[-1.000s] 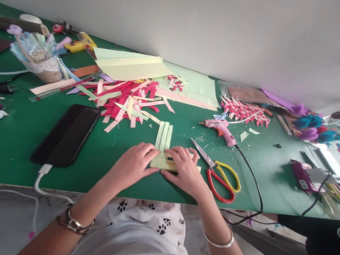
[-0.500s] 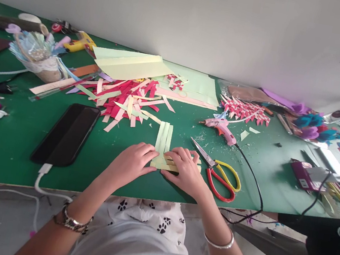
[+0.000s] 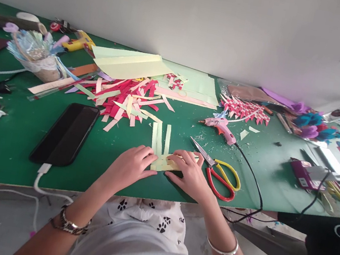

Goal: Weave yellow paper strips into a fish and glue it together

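Observation:
Pale green and yellow paper strips [image 3: 161,161] cross one another in a small weave near the table's front edge. Several loose green ends [image 3: 156,136] point away from me, fanned apart. My left hand [image 3: 133,162] pinches the left side of the weave, fingertips on top and thumb at the near edge. On the right part, my right hand [image 3: 187,171] closes over the strips with bent fingers, covering much of them. Just right of that hand lie scissors [image 3: 215,170] with one red and one yellow handle.
A pink glue gun [image 3: 222,128] lies beyond the scissors, its black cord trailing right. Behind the weave is a heap of red, pink and green strips [image 3: 125,100]. A phone [image 3: 65,134] on a white cable lies left. A red-and-pink woven piece [image 3: 244,109] sits at the back.
The upright green strips, side by side before, have spread apart, with the left ones shifted left. My right hand has moved slightly right, uncovering more of the weave.

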Tool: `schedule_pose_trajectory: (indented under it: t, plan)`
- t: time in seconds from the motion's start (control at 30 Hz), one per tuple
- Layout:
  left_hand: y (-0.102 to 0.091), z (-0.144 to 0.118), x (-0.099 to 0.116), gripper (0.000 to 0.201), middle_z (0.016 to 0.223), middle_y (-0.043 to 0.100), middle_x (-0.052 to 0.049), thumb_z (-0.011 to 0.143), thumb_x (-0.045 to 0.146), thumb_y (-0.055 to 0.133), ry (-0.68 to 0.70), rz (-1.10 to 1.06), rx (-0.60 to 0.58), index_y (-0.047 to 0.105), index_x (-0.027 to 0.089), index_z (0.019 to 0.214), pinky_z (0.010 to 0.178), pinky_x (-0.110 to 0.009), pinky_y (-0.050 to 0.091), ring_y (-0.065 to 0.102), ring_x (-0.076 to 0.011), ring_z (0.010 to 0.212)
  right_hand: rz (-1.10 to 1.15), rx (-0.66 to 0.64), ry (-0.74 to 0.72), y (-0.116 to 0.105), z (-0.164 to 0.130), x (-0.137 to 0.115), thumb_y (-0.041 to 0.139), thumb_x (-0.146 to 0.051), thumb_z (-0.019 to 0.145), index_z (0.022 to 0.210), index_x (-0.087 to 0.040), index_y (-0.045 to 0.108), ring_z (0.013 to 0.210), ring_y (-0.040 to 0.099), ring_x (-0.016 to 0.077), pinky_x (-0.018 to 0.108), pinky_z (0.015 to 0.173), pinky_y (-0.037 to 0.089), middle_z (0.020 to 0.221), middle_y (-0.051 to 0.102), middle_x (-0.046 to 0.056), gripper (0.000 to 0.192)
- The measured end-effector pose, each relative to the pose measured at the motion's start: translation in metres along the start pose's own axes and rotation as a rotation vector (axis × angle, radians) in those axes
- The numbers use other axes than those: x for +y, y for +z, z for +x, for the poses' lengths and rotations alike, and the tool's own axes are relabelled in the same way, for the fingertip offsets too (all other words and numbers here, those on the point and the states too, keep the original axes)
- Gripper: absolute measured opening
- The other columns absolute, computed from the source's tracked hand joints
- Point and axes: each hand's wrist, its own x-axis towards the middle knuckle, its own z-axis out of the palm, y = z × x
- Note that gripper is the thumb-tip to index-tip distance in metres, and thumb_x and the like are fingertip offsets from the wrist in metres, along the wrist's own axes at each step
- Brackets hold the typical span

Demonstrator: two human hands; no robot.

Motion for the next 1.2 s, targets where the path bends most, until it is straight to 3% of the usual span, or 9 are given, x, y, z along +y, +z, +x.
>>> schedule_pose_trajectory:
  t: [0.13,0.37,1.07,1.2]
  plan:
    - [0.001,-0.001,-0.001,0.031,0.092,0.056,-0.01,0.091,0.037,0.042,-0.015,-0.059,-0.014,0.056,0.012,0.102,0.071,-0.033,0.049,0.056,-0.0201,0.084,0.053,-0.02,0.012,-0.002,0.001,0.001,0.047,-0.043,0.086,0.112,-0.023,0.051,0.113,0.047,0.0235,0.044,0.098,0.018,0.121,0.053,0.008,0.033]
    - [0.0,0.0,0.001,0.029,0.096,0.056,-0.009,0.091,0.035,0.042,-0.015,-0.106,-0.014,0.056,0.013,0.104,0.076,-0.034,0.049,0.055,-0.0207,0.089,0.077,-0.045,-0.036,-0.001,0.008,-0.001,0.047,-0.037,0.087,0.115,-0.024,0.048,0.11,0.049,0.0205,0.043,0.101,0.013,0.119,0.056,0.005,0.031]
    - [0.001,-0.006,0.001,0.023,0.1,0.058,-0.009,0.091,0.027,0.044,-0.017,-0.146,-0.005,0.058,0.017,0.105,0.078,-0.037,0.05,0.057,-0.0214,0.092,0.129,-0.054,-0.05,-0.003,0.007,-0.005,0.047,-0.039,0.086,0.117,-0.024,0.049,0.113,0.046,0.0229,0.044,0.1,0.021,0.123,0.052,0.009,0.034]
    - [0.002,-0.008,0.002,0.024,0.105,0.057,-0.009,0.091,0.027,0.042,-0.037,-0.156,0.009,0.058,0.018,0.107,0.078,-0.037,0.051,0.058,-0.0219,0.095,0.103,-0.01,-0.012,-0.004,0.008,-0.002,0.046,-0.04,0.086,0.117,-0.024,0.048,0.112,0.047,0.0229,0.043,0.097,0.028,0.12,0.054,0.009,0.035]
